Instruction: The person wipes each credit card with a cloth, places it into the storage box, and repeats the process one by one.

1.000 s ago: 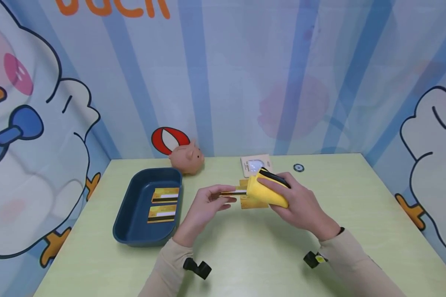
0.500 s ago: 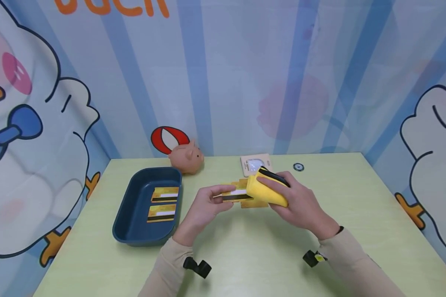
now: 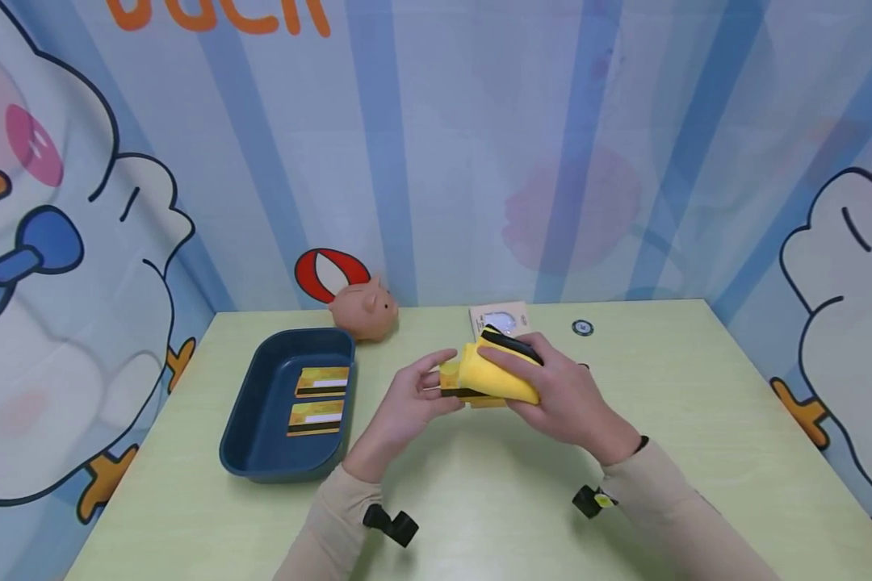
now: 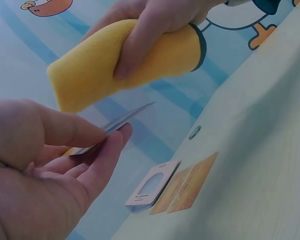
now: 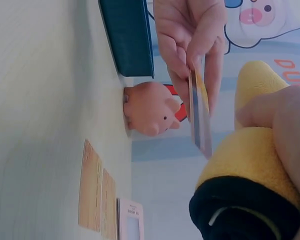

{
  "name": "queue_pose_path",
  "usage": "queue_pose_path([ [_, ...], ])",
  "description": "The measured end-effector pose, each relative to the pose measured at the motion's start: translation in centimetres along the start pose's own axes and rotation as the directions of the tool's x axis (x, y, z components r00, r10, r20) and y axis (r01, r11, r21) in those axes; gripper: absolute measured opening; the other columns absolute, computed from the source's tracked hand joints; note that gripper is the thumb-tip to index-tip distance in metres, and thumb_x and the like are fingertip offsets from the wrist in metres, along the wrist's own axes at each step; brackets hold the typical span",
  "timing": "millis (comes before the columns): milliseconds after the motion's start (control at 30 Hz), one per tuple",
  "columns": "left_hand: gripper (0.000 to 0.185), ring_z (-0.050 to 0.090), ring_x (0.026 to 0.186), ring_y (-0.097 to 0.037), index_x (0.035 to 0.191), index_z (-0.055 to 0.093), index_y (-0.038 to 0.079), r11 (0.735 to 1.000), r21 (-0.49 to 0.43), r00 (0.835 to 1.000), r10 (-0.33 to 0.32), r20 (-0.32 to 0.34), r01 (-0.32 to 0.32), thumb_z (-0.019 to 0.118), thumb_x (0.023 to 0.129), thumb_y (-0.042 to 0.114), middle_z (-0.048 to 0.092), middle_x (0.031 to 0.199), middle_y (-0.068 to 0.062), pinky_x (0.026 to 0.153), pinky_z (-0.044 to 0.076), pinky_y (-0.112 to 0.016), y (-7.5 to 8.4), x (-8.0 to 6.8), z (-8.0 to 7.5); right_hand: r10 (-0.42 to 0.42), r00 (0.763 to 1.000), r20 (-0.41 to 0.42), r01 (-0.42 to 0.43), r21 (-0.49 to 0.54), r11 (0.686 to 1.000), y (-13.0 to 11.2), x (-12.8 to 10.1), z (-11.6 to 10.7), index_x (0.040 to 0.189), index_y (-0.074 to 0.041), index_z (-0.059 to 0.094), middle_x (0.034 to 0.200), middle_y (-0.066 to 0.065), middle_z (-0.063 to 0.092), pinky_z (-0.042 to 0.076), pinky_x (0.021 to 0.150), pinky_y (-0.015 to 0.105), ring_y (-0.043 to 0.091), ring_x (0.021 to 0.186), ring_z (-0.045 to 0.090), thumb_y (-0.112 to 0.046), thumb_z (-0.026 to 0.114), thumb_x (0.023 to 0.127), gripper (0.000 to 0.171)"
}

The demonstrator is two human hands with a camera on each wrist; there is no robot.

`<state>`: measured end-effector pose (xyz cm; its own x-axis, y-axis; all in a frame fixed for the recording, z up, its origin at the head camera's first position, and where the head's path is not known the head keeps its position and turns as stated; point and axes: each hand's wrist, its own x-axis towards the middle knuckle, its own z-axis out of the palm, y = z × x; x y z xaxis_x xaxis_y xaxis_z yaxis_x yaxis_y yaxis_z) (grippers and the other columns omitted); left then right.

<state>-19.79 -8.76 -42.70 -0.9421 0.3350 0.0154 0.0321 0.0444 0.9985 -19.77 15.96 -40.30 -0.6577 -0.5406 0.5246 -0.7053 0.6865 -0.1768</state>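
Above the middle of the green table (image 3: pixel 480 500), my left hand (image 3: pixel 436 386) pinches a gold card with a black stripe (image 3: pixel 452 389) by its left end. My right hand (image 3: pixel 534 386) grips a folded yellow cloth with a black edge (image 3: pixel 490 373) and lays it over the card's right part. The left wrist view shows the card (image 4: pixel 117 122) edge-on between thumb and fingers, with the cloth (image 4: pixel 90 75) just above it. Seen from the right wrist, the card (image 5: pixel 200 115) stands beside the cloth (image 5: pixel 257 155).
A dark blue tray (image 3: pixel 262 403) at the left holds two gold cards (image 3: pixel 318 397). A pink piggy bank (image 3: pixel 365 308) stands behind it. More gold cards (image 4: pixel 187 190) and a white card packet (image 3: pixel 500 317) lie under and behind my hands. A small round token (image 3: pixel 583 327) lies far right.
My right hand has slid the yellow cloth leftwards along the card, so it now covers most of the card. The left hand keeps its pinch and has barely moved.
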Motion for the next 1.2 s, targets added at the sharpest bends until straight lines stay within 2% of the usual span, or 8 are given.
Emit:
queue_pose_path([
  [100, 0.070, 0.067, 0.117, -0.028, 0.153, 0.041, 0.013, 1.000, -0.008, 0.999, 0.016, 0.035, -0.016, 0.069, 0.091, -0.003, 0.064, 0.135, -0.015, 0.096, 0.057, -0.038, 0.0, 0.1, 0.4, -0.028, 1.000, 0.000, 0.028, 0.006, 1.000, -0.5, 0.3, 0.4, 0.146, -0.041, 0.049, 0.132, 0.013, 0.054, 0.057, 0.059, 0.033, 0.021, 0.082, 0.064, -0.023, 0.075, 0.086, 0.069],
  [267, 0.068, 0.067, 0.114, -0.025, 0.149, 0.047, 0.015, 0.999, -0.019, 0.996, 0.045, 0.075, -0.043, 0.070, 0.089, -0.005, 0.063, 0.136, -0.011, 0.095, 0.057, -0.036, 0.3, 0.0, 0.8, -0.074, 0.997, -0.001, 0.074, 0.009, 0.997, -1.1, 0.6, 1.1, 0.145, -0.040, 0.051, 0.134, 0.013, 0.054, 0.057, 0.059, 0.033, 0.022, 0.089, 0.065, -0.023, 0.074, 0.086, 0.066],
  [433, 0.067, 0.064, 0.114, -0.024, 0.147, 0.049, 0.019, 0.998, 0.011, 0.996, 0.054, 0.067, -0.055, 0.072, 0.089, -0.003, 0.061, 0.138, -0.006, 0.096, 0.056, -0.035, 0.7, -0.2, 0.8, -0.103, 0.995, -0.010, 0.103, -0.010, 0.995, -1.4, 0.5, 1.4, 0.145, -0.039, 0.051, 0.132, 0.015, 0.055, 0.057, 0.060, 0.035, 0.023, 0.089, 0.065, -0.021, 0.074, 0.085, 0.067],
  [767, 0.066, 0.065, 0.112, -0.025, 0.145, 0.050, 0.017, 0.996, 0.007, 0.993, 0.084, 0.081, -0.084, 0.073, 0.087, -0.004, 0.061, 0.134, -0.009, 0.092, 0.058, -0.035, 0.9, -0.6, 0.6, -0.133, 0.991, -0.012, 0.132, -0.024, 0.991, -1.6, 0.1, 1.7, 0.147, -0.040, 0.048, 0.129, 0.015, 0.056, 0.058, 0.064, 0.036, 0.022, 0.090, 0.063, -0.021, 0.074, 0.084, 0.071],
  [1000, 0.073, 0.065, 0.112, -0.026, 0.150, 0.044, 0.015, 0.997, 0.016, 0.996, 0.079, 0.051, -0.080, 0.072, 0.086, -0.007, 0.060, 0.138, -0.013, 0.092, 0.058, -0.036, 1.0, -0.6, 0.7, -0.142, 0.990, -0.006, 0.142, -0.045, 0.989, -1.6, 0.2, 1.6, 0.147, -0.039, 0.050, 0.129, 0.017, 0.057, 0.058, 0.063, 0.037, 0.024, 0.089, 0.064, -0.022, 0.073, 0.084, 0.069],
  [1200, 0.073, 0.068, 0.110, -0.027, 0.150, 0.046, 0.015, 0.997, 0.006, 0.997, 0.075, 0.014, -0.075, 0.070, 0.086, -0.010, 0.063, 0.135, -0.014, 0.091, 0.059, -0.036, 1.2, -0.5, 0.7, -0.137, 0.991, 0.001, 0.137, -0.057, 0.989, -1.5, 0.4, 1.2, 0.145, -0.039, 0.051, 0.129, 0.017, 0.056, 0.058, 0.062, 0.037, 0.024, 0.087, 0.064, -0.023, 0.075, 0.084, 0.068],
])
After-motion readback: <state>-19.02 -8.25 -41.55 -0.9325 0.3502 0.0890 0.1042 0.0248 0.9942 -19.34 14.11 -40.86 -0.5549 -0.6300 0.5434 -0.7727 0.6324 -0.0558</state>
